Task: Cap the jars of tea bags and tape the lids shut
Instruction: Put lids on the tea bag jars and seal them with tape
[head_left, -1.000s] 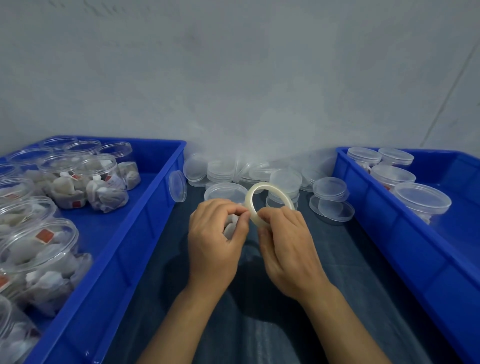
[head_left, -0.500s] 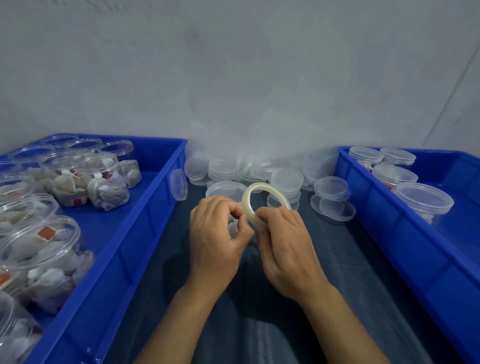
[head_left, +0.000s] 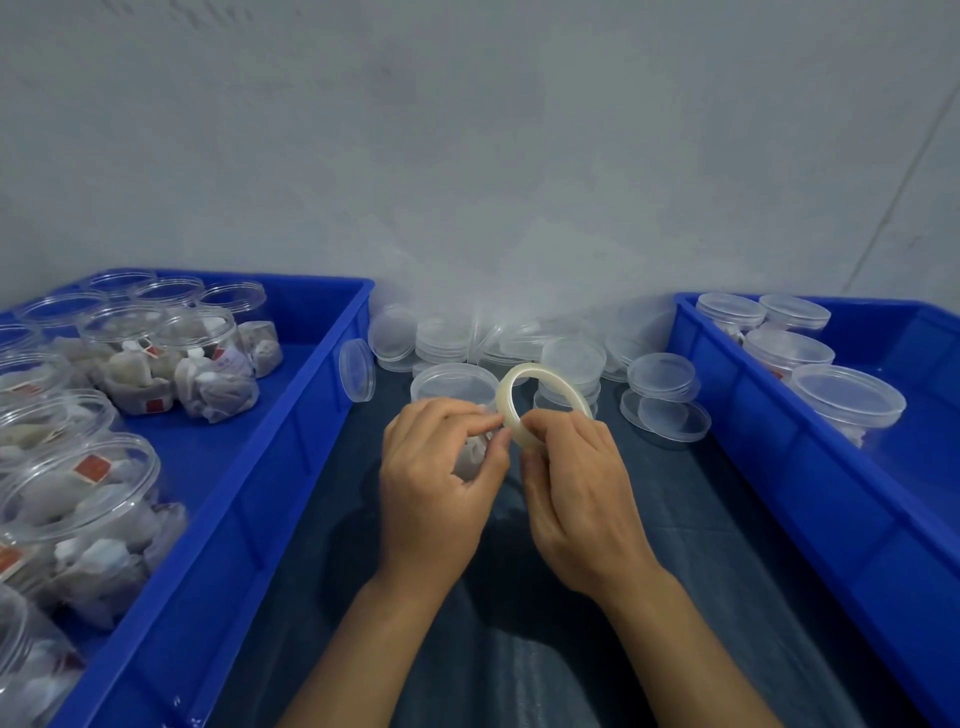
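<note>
bins (head_left: 291, 447): 2 | tape roll (head_left: 540, 395): 1 | hands (head_left: 441, 488): 2 | capped jars, right bin (head_left: 847, 395): 4 | loose lids (head_left: 571, 358): roughly 15

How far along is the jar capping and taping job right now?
Done: four capped jars stand in the right blue bin; whether they are taped can't be seen. In hand: the right hand holds the tape roll while the left hand picks at it, above a capped jar. Left: many open jars in the left bin, with loose lids waiting.

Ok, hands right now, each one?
Left hand: fingertips pinching at the tape roll.
Right hand: gripping the tape roll.
</note>
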